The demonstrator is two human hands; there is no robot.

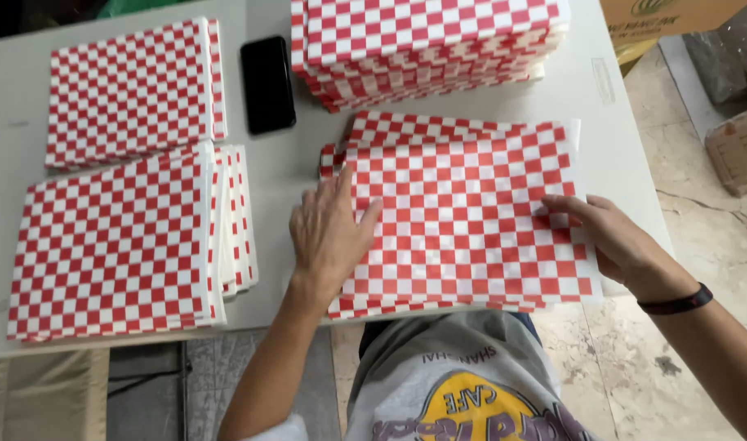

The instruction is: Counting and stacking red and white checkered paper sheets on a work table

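While both hands rest flat on it, the loose pile of checkered sheets (463,220) lies at the near edge of the white table (275,171), right in front of the person. Left hand (329,233) presses on the pile's left edge, fingers together and extended, thumb splayed onto the top sheet. Right hand (610,237) sits at the pile's right edge, fingers stretched out and slightly apart, tips on the top sheet; neither hand is clamped on anything.

Sheets look like thin red-and-white paper: very light, floppy, probably slick against each other, so the pile is likely to fan or slide if pushed from one side. Edges are already uneven at the pile's far left corner. Best hold is judged to be at the two opposite side edges, palms squeezing inward, or a pinch at a corner for a single sheet. Creases and tears easily.

Beyond the pile stands a taller neat stack (426,49). Left of the pile lies a black phone (267,82), and further left two more stacks, far one (133,90) and near one (124,245). Right of the pile, off the table, are cardboard boxes (675,16) on a stone floor.
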